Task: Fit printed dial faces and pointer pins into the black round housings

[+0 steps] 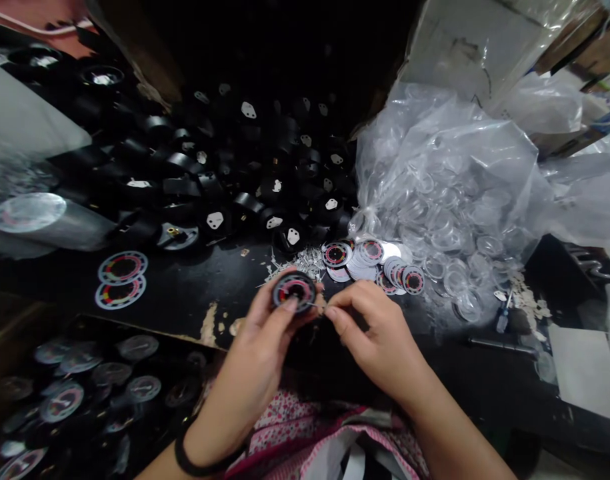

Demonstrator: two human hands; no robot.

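Observation:
My left hand (262,347) grips a round black knob (293,291) with a red, black and white dial face, held just above the black table's front edge (185,300). My right hand (369,333) is closed in a pinch right beside the knob, its fingertips touching the knob's right side; what it pinches is too small to make out. Just beyond the hands lies a small heap of thin metal pins (305,261) and a spread of printed dial discs (379,263).
A pile of black knob bodies (245,173) covers the back of the table. A clear plastic bag of transparent rings (449,200) sits at the right. Two dial discs (121,280) lie at left. A box of finished knobs (79,387) stands at lower left. A screwdriver (502,319) lies at right.

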